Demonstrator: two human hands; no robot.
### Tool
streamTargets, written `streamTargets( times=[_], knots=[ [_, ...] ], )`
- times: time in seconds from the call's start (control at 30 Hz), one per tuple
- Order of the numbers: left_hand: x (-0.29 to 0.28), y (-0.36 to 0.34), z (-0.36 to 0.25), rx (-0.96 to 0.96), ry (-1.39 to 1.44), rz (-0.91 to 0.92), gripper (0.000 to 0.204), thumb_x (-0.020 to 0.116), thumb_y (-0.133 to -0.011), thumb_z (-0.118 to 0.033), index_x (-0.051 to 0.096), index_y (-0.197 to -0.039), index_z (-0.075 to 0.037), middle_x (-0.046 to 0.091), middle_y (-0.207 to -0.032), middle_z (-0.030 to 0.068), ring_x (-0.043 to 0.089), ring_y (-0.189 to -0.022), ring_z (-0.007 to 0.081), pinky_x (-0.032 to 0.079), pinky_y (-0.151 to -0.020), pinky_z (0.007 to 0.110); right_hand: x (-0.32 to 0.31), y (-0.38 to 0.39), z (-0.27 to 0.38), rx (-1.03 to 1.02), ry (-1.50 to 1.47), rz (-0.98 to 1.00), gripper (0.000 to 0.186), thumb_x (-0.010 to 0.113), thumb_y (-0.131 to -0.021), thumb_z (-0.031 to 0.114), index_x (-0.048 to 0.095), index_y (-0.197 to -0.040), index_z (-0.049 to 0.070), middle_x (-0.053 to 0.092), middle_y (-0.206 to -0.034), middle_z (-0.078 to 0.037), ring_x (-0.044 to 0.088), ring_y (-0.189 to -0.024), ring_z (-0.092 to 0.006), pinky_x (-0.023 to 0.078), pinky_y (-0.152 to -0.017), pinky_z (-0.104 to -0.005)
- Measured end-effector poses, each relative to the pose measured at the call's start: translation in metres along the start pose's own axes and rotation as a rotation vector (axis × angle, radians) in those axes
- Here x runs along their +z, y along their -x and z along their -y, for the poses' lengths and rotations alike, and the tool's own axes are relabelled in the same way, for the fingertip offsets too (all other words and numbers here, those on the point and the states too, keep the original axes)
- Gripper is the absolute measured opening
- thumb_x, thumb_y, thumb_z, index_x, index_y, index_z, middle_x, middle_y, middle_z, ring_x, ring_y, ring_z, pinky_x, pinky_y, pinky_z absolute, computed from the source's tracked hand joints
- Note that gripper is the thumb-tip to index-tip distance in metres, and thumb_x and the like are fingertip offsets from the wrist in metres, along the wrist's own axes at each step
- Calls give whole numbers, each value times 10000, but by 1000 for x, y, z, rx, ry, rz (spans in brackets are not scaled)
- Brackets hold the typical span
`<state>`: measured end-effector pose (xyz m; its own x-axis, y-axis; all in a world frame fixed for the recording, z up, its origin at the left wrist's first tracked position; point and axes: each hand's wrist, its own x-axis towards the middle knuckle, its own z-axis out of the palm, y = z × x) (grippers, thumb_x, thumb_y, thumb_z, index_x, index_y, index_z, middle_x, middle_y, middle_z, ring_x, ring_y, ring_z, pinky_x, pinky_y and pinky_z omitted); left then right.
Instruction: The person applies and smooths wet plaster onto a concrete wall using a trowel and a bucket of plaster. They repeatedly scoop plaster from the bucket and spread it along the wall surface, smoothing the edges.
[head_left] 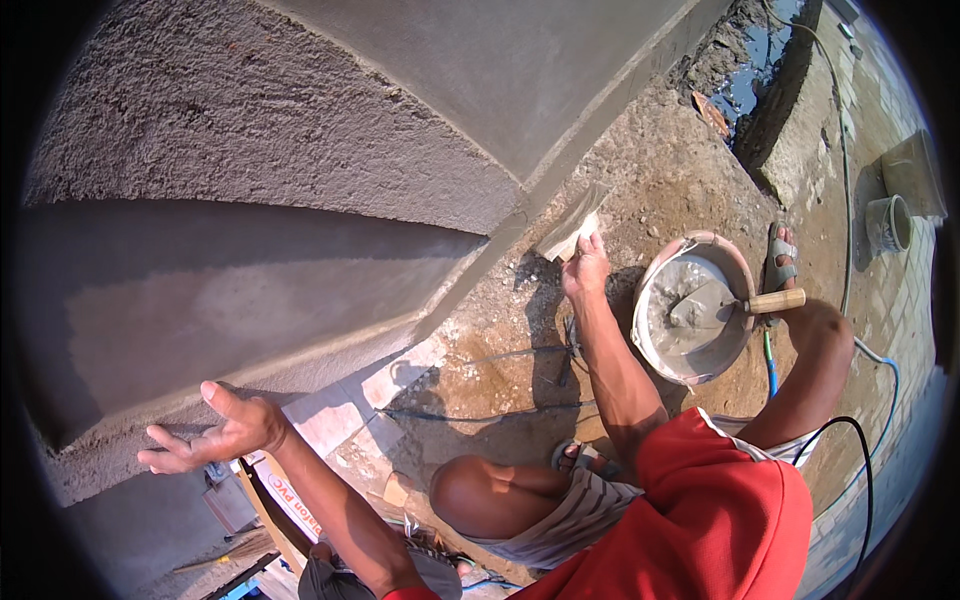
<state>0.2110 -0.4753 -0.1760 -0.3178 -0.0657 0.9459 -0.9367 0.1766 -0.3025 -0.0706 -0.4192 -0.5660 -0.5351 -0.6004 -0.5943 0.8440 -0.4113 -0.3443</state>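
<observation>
My left hand (220,432) is held out beside the lower edge of a plastered wall (250,290), fingers spread and nothing in them. Whether it touches the wall I cannot tell. My right hand (588,268) grips the near end of a flat, pale piece (572,228), smeared grey, close to the wall's foot; its material is unclear. Right of that arm stands a round bucket (640,335) holding wet grey mortar (685,335). A pointed trowel (703,303) lies in the mortar, its wooden handle (775,301) resting over the rim towards my knee.
A rough mortar band (260,110) projects above the smooth wall panel. Cables (490,413) cross the dirt, and a hose (890,385) runs at right. Two pails (888,225) stand far right. A trench with dark water (755,75) lies beyond; boards and boxes (280,505) crowd lower left.
</observation>
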Motion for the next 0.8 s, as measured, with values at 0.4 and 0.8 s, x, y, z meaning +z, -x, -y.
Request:
streamTargets(
  times=[0.4, 0.8],
  knots=[
    [-2, 1, 5, -10, 10, 10, 684, 671, -755, -359, 426, -1300, -25, 229, -1427, 233, 130, -1358, 391, 134, -1056, 573, 2, -42, -36, 71, 86, 12, 379, 384, -931, 34, 414, -1307, 78, 542, -1223, -76, 560, -1074, -245, 482, -890, -453],
    [-2, 2, 5, 0, 2, 14, 691, 671, -741, -339, 425, -1298, -12, 228, -1431, 234, 132, -1356, 394, 126, -1057, 575, 57, 34, -27, -57, 83, 178, 464, 472, -891, -4, 366, -1343, 16, 526, -1217, -73, 527, -1068, -158, 444, -901, -293]
  ],
)
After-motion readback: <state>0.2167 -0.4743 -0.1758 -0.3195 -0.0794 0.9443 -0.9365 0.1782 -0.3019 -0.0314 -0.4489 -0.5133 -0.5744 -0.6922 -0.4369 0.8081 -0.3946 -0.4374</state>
